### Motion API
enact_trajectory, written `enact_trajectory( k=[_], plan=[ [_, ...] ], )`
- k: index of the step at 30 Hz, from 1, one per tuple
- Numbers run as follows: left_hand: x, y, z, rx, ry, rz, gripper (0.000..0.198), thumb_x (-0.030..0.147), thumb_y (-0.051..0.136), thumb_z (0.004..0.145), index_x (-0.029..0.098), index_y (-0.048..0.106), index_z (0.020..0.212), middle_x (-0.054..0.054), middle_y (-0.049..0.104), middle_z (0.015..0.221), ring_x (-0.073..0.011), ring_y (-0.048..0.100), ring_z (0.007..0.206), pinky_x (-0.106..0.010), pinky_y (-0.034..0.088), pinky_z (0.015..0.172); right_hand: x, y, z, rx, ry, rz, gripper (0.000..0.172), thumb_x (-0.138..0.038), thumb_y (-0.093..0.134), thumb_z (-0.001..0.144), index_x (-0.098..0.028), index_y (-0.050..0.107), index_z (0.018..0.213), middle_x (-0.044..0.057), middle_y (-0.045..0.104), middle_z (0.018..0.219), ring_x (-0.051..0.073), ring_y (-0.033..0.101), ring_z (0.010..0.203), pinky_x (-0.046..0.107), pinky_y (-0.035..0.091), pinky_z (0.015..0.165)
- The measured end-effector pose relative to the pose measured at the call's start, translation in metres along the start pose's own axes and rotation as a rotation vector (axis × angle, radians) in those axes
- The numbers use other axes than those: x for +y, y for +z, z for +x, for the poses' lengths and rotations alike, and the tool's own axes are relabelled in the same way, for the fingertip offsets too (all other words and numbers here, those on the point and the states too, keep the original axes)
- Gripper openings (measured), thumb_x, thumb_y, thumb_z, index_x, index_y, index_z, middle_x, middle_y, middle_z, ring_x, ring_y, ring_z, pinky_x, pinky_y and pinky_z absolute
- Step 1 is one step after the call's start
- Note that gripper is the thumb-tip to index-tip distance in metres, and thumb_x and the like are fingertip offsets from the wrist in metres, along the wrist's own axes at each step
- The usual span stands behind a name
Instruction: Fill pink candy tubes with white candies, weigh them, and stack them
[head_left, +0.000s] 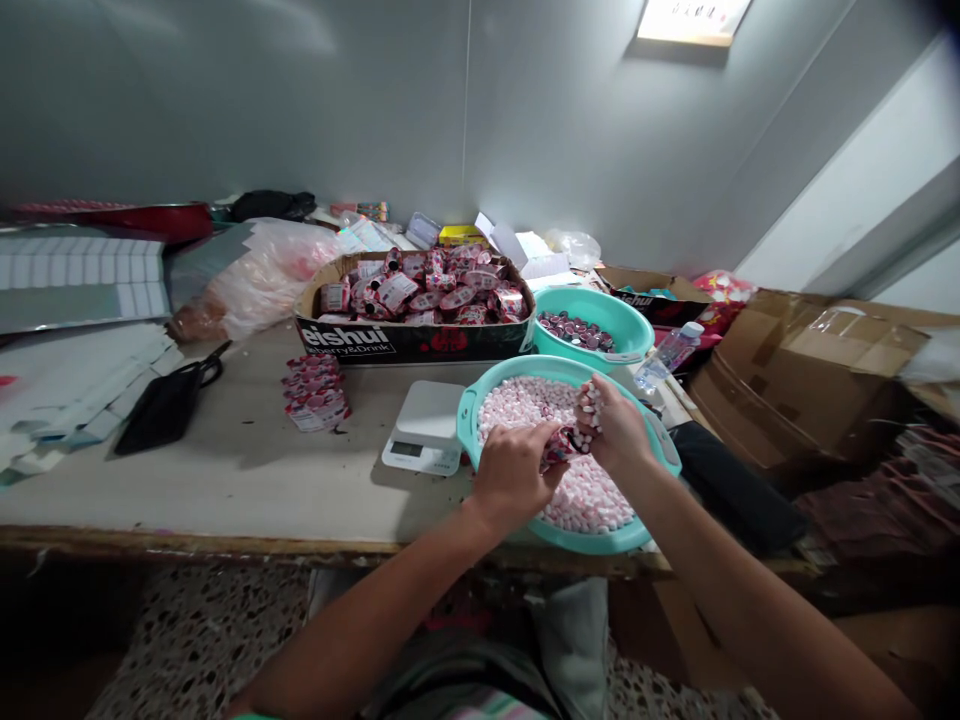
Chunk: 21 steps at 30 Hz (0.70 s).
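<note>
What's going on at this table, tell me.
A person's left hand holds a small printed container over a green basin of pale pink pieces. The right hand grips a handful of those pieces close to the container's opening. A white scale sits left of the basin, and a box of similar containers stands behind.

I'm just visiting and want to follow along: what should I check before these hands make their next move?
1. Left hand gripping the printed container: ok.
2. Right hand holding pale pellets: ok.
3. Container held over the turquoise front basin, which could catch spills: ok.
4. Container's fill level: cannot tell; its inside isn't clear.
5. Reading on the white scale: cannot tell; too small.
6. Dark caps inside the rear basin: ok.
</note>
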<state>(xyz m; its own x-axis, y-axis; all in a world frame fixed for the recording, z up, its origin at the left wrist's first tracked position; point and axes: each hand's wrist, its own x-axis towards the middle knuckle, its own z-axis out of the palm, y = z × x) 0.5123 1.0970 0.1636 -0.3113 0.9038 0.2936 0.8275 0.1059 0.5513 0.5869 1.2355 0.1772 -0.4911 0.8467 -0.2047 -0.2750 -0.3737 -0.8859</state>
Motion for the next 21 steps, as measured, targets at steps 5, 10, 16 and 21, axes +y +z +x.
enact_trajectory(
  k=[5,10,16,21],
  plan=[
    [0.001,0.008,0.001,-0.011,-0.044,0.004,0.041,0.036,0.059,0.081,0.024,0.053,0.121,-0.006,0.07,0.103,-0.0272,0.063,0.095,-0.04,0.041,0.088,0.001,0.005,0.0,-0.004,0.006,0.016,0.027,-0.035,0.068,0.072,-0.02,0.048,0.064,-0.007,0.042,0.05,0.005,0.033,0.037,0.021,0.023,0.032],
    [-0.002,0.011,0.003,0.022,-0.118,-0.034,0.04,0.039,0.061,0.08,0.024,0.057,0.118,-0.005,0.071,0.099,-0.0271,0.064,0.091,-0.039,0.043,0.087,0.001,0.008,0.0,-0.025,0.019,0.042,0.024,-0.033,0.067,0.072,-0.021,0.048,0.063,-0.007,0.042,0.049,0.006,0.033,0.037,0.022,0.024,0.032],
    [-0.003,0.01,0.003,0.048,-0.083,-0.07,0.04,0.039,0.06,0.081,0.024,0.058,0.118,-0.005,0.07,0.102,-0.0271,0.064,0.092,-0.039,0.043,0.088,-0.003,0.013,-0.006,0.073,0.014,0.007,0.018,-0.03,0.066,0.072,-0.02,0.053,0.065,-0.005,0.047,0.05,0.007,0.041,0.04,0.022,0.031,0.035],
    [-0.002,0.009,0.003,0.045,-0.156,-0.119,0.042,0.042,0.061,0.08,0.023,0.058,0.117,-0.005,0.071,0.099,-0.0265,0.064,0.09,-0.037,0.046,0.083,-0.007,0.016,-0.008,0.074,0.012,-0.055,0.021,-0.036,0.065,0.073,-0.021,0.053,0.063,-0.004,0.049,0.048,0.009,0.043,0.04,0.023,0.034,0.038]
  ],
)
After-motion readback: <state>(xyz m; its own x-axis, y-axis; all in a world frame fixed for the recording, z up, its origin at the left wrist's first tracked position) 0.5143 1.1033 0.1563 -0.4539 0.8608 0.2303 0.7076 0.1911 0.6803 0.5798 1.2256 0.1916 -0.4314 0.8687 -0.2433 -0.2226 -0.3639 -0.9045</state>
